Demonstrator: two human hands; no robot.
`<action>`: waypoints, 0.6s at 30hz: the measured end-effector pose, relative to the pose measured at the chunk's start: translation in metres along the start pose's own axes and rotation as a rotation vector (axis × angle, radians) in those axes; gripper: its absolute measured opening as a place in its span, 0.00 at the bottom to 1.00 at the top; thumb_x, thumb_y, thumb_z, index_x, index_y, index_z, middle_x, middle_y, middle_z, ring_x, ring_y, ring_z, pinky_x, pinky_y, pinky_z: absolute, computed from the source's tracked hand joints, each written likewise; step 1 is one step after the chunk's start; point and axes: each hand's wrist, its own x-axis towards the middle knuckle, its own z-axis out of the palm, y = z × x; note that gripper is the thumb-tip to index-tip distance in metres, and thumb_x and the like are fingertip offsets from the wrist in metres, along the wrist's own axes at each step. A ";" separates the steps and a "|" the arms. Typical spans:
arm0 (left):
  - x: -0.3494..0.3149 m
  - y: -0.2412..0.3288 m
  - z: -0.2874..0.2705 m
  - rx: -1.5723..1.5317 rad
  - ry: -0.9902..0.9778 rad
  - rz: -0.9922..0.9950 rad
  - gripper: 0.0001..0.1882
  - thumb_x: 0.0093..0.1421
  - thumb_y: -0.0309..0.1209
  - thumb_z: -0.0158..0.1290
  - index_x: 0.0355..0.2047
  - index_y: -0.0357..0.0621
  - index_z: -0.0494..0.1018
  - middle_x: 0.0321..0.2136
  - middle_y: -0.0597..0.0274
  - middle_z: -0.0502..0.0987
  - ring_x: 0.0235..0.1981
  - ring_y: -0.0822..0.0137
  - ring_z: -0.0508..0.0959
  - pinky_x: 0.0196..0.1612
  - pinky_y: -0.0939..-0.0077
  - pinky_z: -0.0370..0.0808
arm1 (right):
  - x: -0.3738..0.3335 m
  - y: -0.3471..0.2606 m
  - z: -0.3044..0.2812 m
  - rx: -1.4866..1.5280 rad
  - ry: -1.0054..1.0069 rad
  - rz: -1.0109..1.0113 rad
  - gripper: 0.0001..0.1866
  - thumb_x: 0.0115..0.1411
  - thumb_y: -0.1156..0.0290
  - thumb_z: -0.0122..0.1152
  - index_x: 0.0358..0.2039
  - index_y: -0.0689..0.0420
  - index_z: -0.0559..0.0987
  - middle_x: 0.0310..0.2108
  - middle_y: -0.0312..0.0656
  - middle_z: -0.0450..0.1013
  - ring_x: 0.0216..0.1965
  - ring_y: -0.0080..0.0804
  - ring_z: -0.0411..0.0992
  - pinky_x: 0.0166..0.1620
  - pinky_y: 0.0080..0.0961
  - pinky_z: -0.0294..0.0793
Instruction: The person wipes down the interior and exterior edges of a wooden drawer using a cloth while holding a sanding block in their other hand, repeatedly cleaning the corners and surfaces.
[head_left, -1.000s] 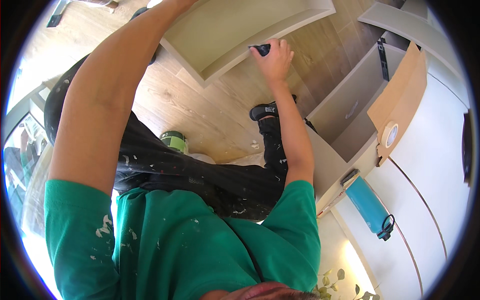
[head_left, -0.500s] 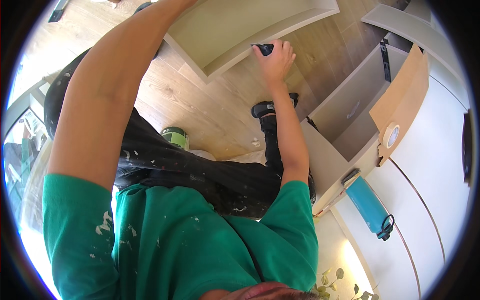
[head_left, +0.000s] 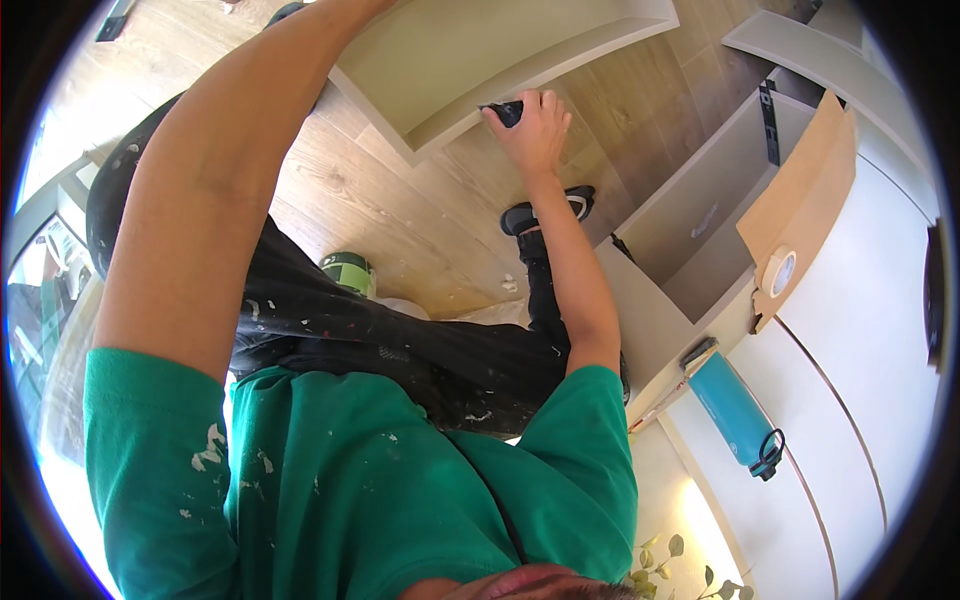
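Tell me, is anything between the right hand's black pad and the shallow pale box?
Nothing visible: the right hand holds the black pad at the near rim of the pale box; whether they touch is hard to tell.

Black on the small piece [head_left: 508,113] at upper centre, and there's muted beige inside the pale-grey-rimmed drawer [head_left: 450,55] above! Grainy brown floor [head_left: 430,220] mid-frame, white-flecked black trousers [head_left: 370,330] below, white-splotched green shirt [head_left: 350,480] along the bottom; teal bottle [head_left: 733,412] lower right, tan cardboard [head_left: 800,195] upper right!

text: none readable | blue bottle [head_left: 722,405]: small pale marking | tape roll [head_left: 770,273]: inner print, too small
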 end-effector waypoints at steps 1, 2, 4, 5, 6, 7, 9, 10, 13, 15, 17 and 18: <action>-0.002 -0.002 0.000 -0.004 0.006 -0.008 0.17 0.55 0.32 0.60 0.45 0.42 0.79 0.44 0.48 0.80 0.48 0.45 0.80 0.50 0.52 0.78 | 0.001 0.000 -0.001 -0.010 0.043 0.012 0.26 0.46 0.48 0.79 0.37 0.52 0.79 0.38 0.43 0.70 0.45 0.47 0.70 0.50 0.44 0.65; -0.003 -0.003 0.000 -0.014 0.027 0.007 0.17 0.55 0.32 0.60 0.45 0.42 0.79 0.44 0.48 0.80 0.48 0.45 0.80 0.50 0.52 0.78 | 0.005 0.003 -0.003 -0.020 0.086 0.025 0.26 0.46 0.48 0.79 0.37 0.52 0.79 0.38 0.43 0.70 0.45 0.46 0.70 0.49 0.44 0.65; 0.000 -0.002 0.000 -0.037 0.069 0.043 0.17 0.55 0.32 0.60 0.44 0.42 0.79 0.44 0.48 0.80 0.48 0.44 0.80 0.50 0.52 0.78 | 0.011 0.008 -0.004 -0.033 0.130 0.057 0.27 0.45 0.48 0.79 0.37 0.52 0.79 0.39 0.43 0.71 0.45 0.46 0.70 0.49 0.44 0.65; 0.000 -0.001 0.000 -0.030 0.050 0.037 0.17 0.55 0.32 0.60 0.44 0.42 0.79 0.44 0.48 0.80 0.48 0.45 0.80 0.50 0.52 0.78 | 0.014 0.012 -0.003 -0.037 0.133 0.076 0.27 0.45 0.49 0.80 0.37 0.52 0.79 0.38 0.44 0.71 0.45 0.46 0.70 0.48 0.44 0.65; 0.000 0.001 -0.001 -0.023 0.030 0.032 0.17 0.55 0.32 0.60 0.44 0.42 0.79 0.44 0.48 0.80 0.48 0.45 0.80 0.50 0.52 0.78 | 0.014 0.014 -0.002 -0.040 0.135 0.097 0.27 0.45 0.49 0.80 0.37 0.52 0.79 0.38 0.44 0.71 0.45 0.46 0.70 0.48 0.44 0.65; 0.000 0.000 -0.002 -0.012 0.014 0.023 0.17 0.55 0.32 0.59 0.45 0.42 0.79 0.44 0.48 0.80 0.48 0.45 0.80 0.50 0.52 0.78 | 0.012 0.010 -0.001 -0.027 0.110 0.074 0.27 0.45 0.49 0.80 0.37 0.52 0.79 0.38 0.44 0.71 0.45 0.46 0.70 0.48 0.45 0.65; 0.000 0.002 -0.003 0.000 0.030 0.020 0.16 0.55 0.32 0.59 0.44 0.42 0.79 0.44 0.48 0.80 0.48 0.45 0.80 0.50 0.52 0.78 | 0.005 -0.001 0.001 0.003 0.062 0.031 0.27 0.45 0.49 0.80 0.37 0.52 0.79 0.38 0.44 0.71 0.45 0.47 0.70 0.48 0.45 0.65; -0.002 -0.001 -0.001 -0.004 0.036 0.015 0.16 0.55 0.32 0.59 0.44 0.42 0.79 0.44 0.48 0.80 0.48 0.45 0.80 0.50 0.52 0.78 | 0.006 -0.002 0.000 -0.014 0.082 0.032 0.27 0.45 0.49 0.80 0.37 0.52 0.79 0.38 0.44 0.71 0.45 0.47 0.70 0.48 0.45 0.65; 0.000 -0.005 0.004 -0.029 0.028 0.012 0.16 0.55 0.32 0.59 0.44 0.42 0.79 0.43 0.48 0.80 0.48 0.45 0.80 0.50 0.52 0.78 | 0.013 0.002 -0.002 -0.042 0.130 0.045 0.27 0.45 0.49 0.80 0.37 0.52 0.79 0.38 0.43 0.71 0.45 0.46 0.70 0.48 0.45 0.65; 0.000 -0.009 0.008 -0.010 0.033 0.023 0.16 0.55 0.32 0.59 0.44 0.42 0.79 0.43 0.48 0.80 0.48 0.46 0.81 0.49 0.52 0.79 | 0.015 0.005 0.000 -0.039 0.144 0.070 0.27 0.45 0.49 0.80 0.37 0.52 0.79 0.38 0.43 0.71 0.45 0.46 0.70 0.48 0.45 0.65; 0.002 -0.009 0.009 -0.001 0.049 0.035 0.16 0.55 0.32 0.59 0.44 0.42 0.79 0.43 0.48 0.80 0.47 0.46 0.81 0.49 0.52 0.79 | 0.008 -0.001 0.004 -0.017 0.086 0.027 0.27 0.44 0.49 0.80 0.37 0.52 0.79 0.38 0.43 0.71 0.45 0.45 0.70 0.48 0.45 0.65; 0.001 -0.009 0.009 0.000 0.058 0.041 0.16 0.55 0.32 0.59 0.44 0.42 0.79 0.43 0.48 0.80 0.47 0.46 0.81 0.49 0.52 0.79 | 0.005 -0.003 0.005 -0.006 0.057 0.004 0.27 0.44 0.49 0.80 0.36 0.52 0.79 0.38 0.43 0.71 0.45 0.45 0.70 0.48 0.45 0.65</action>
